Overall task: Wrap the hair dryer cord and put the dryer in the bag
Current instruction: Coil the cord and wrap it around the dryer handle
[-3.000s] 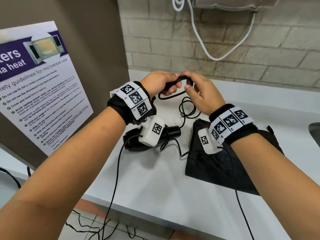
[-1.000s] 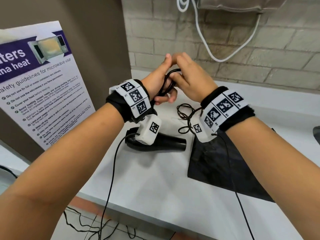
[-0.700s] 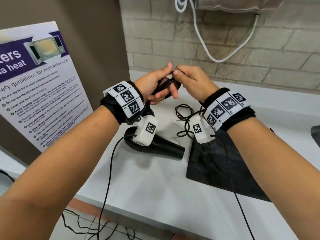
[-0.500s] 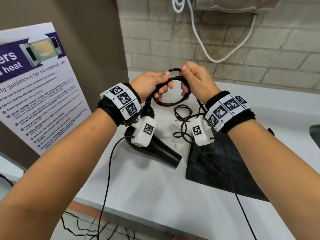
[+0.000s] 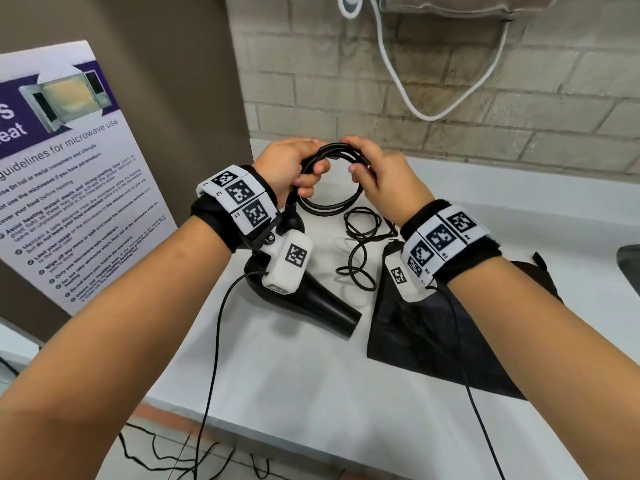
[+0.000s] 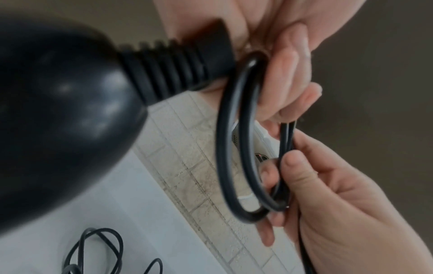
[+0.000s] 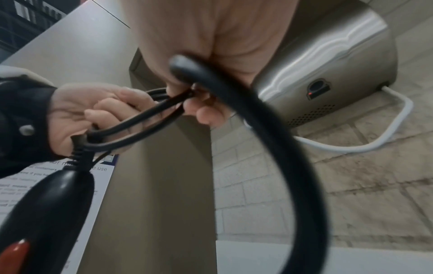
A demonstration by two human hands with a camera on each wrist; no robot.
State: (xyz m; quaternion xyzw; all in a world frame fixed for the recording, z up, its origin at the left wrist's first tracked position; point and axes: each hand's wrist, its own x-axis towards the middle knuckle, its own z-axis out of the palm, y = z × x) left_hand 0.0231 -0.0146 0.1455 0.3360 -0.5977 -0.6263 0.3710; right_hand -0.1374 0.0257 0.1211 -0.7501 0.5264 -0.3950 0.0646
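Head view | hair dryer (image 5: 322, 306) nozzle points lower-right | both hands' fingers (image 5: 311, 183) pinch coiled cord (image 5: 332, 206)

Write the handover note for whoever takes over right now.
Left hand: grips the coiled cord where it leaves the dryer's handle.
Right hand: pinches the far side of the same coil.
Hair dryer: on the counter, handle tilted up.
Bag: flat on the counter, right of the dryer.
Done: a few loops wound.
Left: wind the loose cord on the counter, then put the dryer in the bag.
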